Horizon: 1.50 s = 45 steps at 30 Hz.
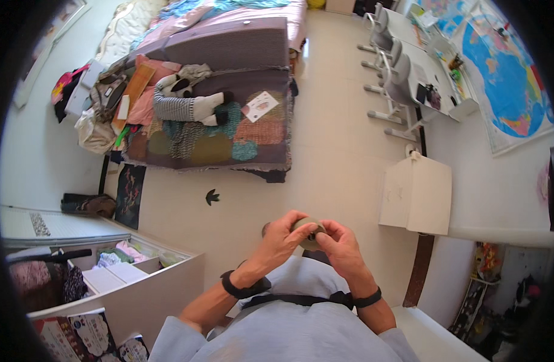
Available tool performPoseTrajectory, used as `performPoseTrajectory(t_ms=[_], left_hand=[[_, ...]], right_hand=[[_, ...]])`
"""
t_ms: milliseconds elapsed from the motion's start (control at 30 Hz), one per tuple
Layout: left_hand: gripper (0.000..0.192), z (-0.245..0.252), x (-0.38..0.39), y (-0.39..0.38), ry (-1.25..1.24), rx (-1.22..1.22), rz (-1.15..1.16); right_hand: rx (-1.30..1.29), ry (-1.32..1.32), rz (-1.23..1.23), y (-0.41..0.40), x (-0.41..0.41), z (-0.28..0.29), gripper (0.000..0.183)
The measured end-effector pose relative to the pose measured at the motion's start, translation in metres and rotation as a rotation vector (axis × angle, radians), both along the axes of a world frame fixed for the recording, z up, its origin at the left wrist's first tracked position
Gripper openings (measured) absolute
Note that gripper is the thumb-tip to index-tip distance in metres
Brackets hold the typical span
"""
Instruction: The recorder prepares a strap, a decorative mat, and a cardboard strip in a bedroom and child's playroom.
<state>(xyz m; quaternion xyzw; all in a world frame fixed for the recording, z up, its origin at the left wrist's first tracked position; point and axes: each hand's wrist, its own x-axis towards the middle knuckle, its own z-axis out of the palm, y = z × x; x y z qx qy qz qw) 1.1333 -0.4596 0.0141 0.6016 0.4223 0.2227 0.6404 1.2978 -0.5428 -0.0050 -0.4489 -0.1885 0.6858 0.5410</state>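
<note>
Both hands meet in front of my waist around a small, round, olive-brown object (309, 222), which looks like a roll of tape, though its kind is not certain. My left hand (284, 235) grips it from the left, the thumb lying across its face. From the right, my right hand (340, 244) pinches its edge between thumb and fingers, near a dark spot at the middle. The fingers cover part of the object. Each wrist bears a black band. Beyond the hands, a dark leaf-shaped thing (212, 197) lies on the pale floor.
A sofa bed (213, 149) with a patchwork cover holds a striped plush toy (177, 106) and a printed card (260, 107). An open wardrobe (164, 283) stands at lower left. A white cabinet (428, 194), grey chairs (398, 77) and a desk (422, 68) line the right side.
</note>
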Motion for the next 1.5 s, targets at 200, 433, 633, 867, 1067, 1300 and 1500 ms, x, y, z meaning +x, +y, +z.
performPoseTrajectory(t_ms=[200,433,633,867,1067,1300,1500], left_hand=[[0.035,0.003,0.005,-0.003,-0.16,-0.112,0.085],[0.028,-0.005,0.0,0.0,-0.25,-0.112,0.042],[0.032,-0.018,-0.002,0.001,-0.287,-0.223,0.07],[0.029,-0.009,-0.002,0.002,-0.192,-0.019,0.002],[0.026,0.009,-0.009,0.005,-0.18,-0.088,-0.068],[0.035,0.013,-0.019,0.021,0.032,0.362,-0.288],[0.032,0.032,-0.012,0.02,0.093,0.423,-0.381]], right_hand=[[0.048,0.032,-0.068,0.003,0.001,0.0,0.032],[0.108,-0.073,-0.131,0.001,-0.001,-0.004,0.029],[0.153,-0.169,-0.083,0.006,-0.002,0.002,0.033],[0.153,-0.217,-0.156,0.005,-0.004,-0.007,0.033],[0.215,-0.008,-0.213,0.01,-0.015,0.001,0.044],[0.272,-0.521,0.115,0.008,0.011,0.019,0.044],[0.357,-0.825,0.232,0.01,0.021,0.035,0.041]])
